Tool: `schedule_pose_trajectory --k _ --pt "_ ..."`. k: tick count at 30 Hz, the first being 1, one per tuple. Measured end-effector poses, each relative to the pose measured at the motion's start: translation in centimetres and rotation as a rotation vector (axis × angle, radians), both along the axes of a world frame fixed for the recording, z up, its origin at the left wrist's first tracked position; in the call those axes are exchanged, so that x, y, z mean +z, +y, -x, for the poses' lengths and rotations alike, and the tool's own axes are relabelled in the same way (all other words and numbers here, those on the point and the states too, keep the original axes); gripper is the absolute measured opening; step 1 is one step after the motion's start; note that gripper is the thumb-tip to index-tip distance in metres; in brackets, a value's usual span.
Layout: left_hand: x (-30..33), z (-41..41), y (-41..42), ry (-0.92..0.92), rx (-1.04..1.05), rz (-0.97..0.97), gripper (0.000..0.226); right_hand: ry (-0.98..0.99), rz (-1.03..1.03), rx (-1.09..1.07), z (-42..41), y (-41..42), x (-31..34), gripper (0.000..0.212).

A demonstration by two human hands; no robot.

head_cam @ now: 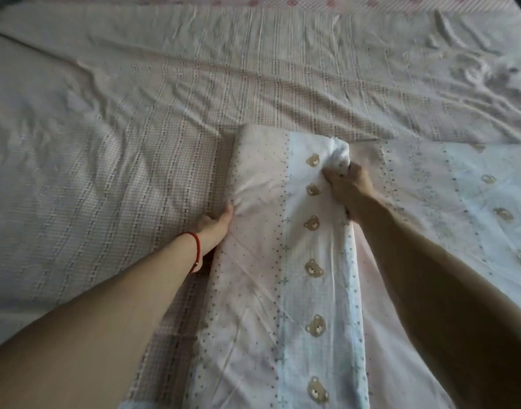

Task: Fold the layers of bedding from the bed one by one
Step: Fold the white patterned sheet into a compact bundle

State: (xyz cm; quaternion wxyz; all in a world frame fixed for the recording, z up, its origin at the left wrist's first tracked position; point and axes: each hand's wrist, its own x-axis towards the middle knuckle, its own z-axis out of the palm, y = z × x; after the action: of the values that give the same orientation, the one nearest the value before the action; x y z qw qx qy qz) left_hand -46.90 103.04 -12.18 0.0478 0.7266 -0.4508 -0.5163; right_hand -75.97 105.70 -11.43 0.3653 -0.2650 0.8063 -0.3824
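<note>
Two hands hold the folded bear quilt point(282, 246) on the bed point(105, 128): left hand point(215, 228) grips its left edge, right hand point(346, 187) pinches a bunched far corner. To fold well, keep both grips level, draw the far end toward the body, and align edges. No readable writing or brand shows.

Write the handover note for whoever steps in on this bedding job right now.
Left hand: grips the left edge of the bear-print quilt.
Right hand: grips a bunched corner at the quilt's far right end.
Quilt: folded into a long strip, lying on the checked sheet; part of it is spread flat to the right.
Done: the lengthwise fold.
Left: finish folding the quilt, then fold the checked sheet under it.
</note>
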Motion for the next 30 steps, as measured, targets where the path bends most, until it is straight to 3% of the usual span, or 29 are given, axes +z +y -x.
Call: schedule_pose_trajectory --k 4,7,9,11,13,17,20,23,28,30 --pt "-0.3 0.2 -0.4 -0.029 -0.037 -0.024 0.103 0.561 -0.103 0.05 -3.9 -1.7 1.7 0.069" --pt "-0.4 0.2 -0.5 -0.039 -0.06 0.008 0.117 0.857 -0.123 0.384 -7.9 -3.3 2.2 0.079" --pt "-0.4 0.4 -0.5 -0.027 -0.051 0.023 0.117 0.804 -0.136 0.653 -9.9 -5.0 0.8 0.075" --pt "-0.7 0.4 -0.6 -0.018 -0.014 -0.002 0.12 0.751 -0.174 0.789 -10.6 -6.9 -0.9 0.074" --pt "-0.7 0.8 -0.4 -0.023 0.049 -0.022 0.127 0.753 -0.222 0.81 -10.5 -8.6 -1.9 0.075" --pt "-0.8 1.6 -0.3 -0.053 0.075 0.008 0.097 0.833 -0.227 0.812 -10.9 -8.1 0.7 0.076" --pt "-0.1 2.0 -0.4 -0.003 0.075 0.008 0.118 0.88 -0.159 0.652 -11.4 -1.0 1.7 0.075" --pt "-0.8 1.8 -0.3 0.013 0.038 0.013 0.098 0.727 -0.276 0.61 -9.7 6.3 0.7 0.073" --pt "-0.2 0.9 0.6 0.101 0.043 -0.03 0.112 0.755 -0.281 0.75 -9.4 7.4 1.1 0.075" --pt "-2.2 -0.3 0.7 0.152 0.048 -0.069 0.129 0.787 -0.231 0.793 -10.7 10.4 1.6 0.073"
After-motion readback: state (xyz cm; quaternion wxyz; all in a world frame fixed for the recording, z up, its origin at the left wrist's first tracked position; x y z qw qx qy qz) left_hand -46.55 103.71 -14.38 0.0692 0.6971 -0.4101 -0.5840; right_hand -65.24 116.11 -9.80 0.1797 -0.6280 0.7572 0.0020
